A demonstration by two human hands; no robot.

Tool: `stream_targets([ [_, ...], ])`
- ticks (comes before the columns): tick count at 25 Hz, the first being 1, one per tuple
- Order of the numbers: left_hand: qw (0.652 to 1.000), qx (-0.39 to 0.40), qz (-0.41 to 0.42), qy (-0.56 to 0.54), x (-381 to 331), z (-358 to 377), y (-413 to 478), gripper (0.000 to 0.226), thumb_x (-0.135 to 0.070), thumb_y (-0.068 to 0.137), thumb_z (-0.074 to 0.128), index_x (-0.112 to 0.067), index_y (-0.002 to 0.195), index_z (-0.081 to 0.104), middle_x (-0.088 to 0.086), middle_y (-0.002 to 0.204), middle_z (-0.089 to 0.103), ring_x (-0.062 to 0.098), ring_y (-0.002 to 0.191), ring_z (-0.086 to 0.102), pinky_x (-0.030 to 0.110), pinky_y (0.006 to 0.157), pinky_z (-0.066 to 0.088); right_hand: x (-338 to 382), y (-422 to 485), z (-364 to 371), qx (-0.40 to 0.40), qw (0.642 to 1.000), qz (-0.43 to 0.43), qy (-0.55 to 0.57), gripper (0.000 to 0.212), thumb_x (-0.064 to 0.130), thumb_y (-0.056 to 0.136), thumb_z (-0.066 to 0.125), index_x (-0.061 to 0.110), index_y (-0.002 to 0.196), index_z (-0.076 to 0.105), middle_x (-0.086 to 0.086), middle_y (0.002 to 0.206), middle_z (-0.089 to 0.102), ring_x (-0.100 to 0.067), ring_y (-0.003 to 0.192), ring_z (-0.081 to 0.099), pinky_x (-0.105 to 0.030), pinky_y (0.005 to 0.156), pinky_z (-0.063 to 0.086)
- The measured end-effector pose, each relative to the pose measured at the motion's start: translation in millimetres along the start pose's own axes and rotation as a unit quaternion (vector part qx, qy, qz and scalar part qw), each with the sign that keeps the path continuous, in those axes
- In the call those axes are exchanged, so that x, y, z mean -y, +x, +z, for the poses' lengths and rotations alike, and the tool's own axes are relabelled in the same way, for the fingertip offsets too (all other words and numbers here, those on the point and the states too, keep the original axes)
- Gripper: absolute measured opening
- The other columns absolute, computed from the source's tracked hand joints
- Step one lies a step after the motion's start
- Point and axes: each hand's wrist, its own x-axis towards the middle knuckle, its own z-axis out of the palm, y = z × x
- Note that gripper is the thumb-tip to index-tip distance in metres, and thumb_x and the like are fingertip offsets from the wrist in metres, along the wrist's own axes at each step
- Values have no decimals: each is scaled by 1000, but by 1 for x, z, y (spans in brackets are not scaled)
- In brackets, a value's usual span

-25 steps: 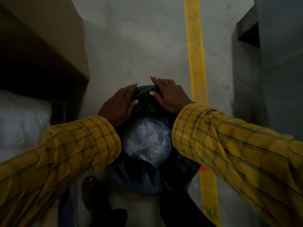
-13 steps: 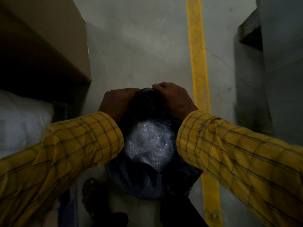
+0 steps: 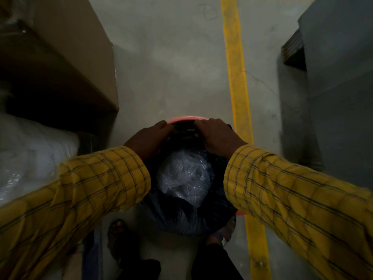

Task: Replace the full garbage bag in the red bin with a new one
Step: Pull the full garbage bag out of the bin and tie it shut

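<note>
Head view, looking down: a grey concrete floor [image 3: 165,77] fills the scene, crossed on the right by a yellow painted line [image 3: 238,81]. A large brown cardboard box [image 3: 60,53] stands at far left, with a white plastic-wrapped bundle [image 3: 30,154] nearer beneath it. In the middle, between two yellow checked sleeves [image 3: 96,190], sits the round red bin [image 3: 184,118], only its far rim showing. A black garbage bag [image 3: 181,215] lines it, holding crumpled clear plastic wrap [image 3: 184,176]. The left hand [image 3: 148,138] and right hand [image 3: 217,134] are both curled shut on the bag's far edge, close together at the rim. Sandalled feet [image 3: 118,231] stand near the bin.
</note>
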Motion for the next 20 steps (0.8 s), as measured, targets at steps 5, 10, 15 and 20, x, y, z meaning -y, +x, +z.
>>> stream_targets([
  [5,993,-67,-2,96,10,5,-12,46,-54,93,48,-18,113,68,12,118,56,36,109,50,46,85,50,-5,-13,-1,-13,998,47,41,47,54,100,37,10,112,51,-13,112,50,-33,90,53,-41,64,44],
  [10,988,-93,-126,4,8,19,-11,37,-26,88,64,-21,122,50,12,124,46,39,101,58,50,77,55,-22,-2,8,-21,991,114,-60,57,14,79,70,14,131,45,-16,133,48,-40,102,52,-41,62,42],
  [15,980,-65,-163,94,16,12,-18,34,-30,87,60,-20,119,57,14,108,54,39,94,60,49,72,54,-31,-11,11,-12,976,149,-158,22,16,79,67,12,99,62,-14,95,66,-38,92,60,-43,75,43],
  [20,987,-75,-110,85,13,-9,-28,29,-30,78,52,-12,99,61,18,102,55,40,85,60,47,69,51,-49,-31,-8,-28,994,50,-88,21,12,69,70,12,85,57,-16,89,54,-37,72,57,-40,61,38],
])
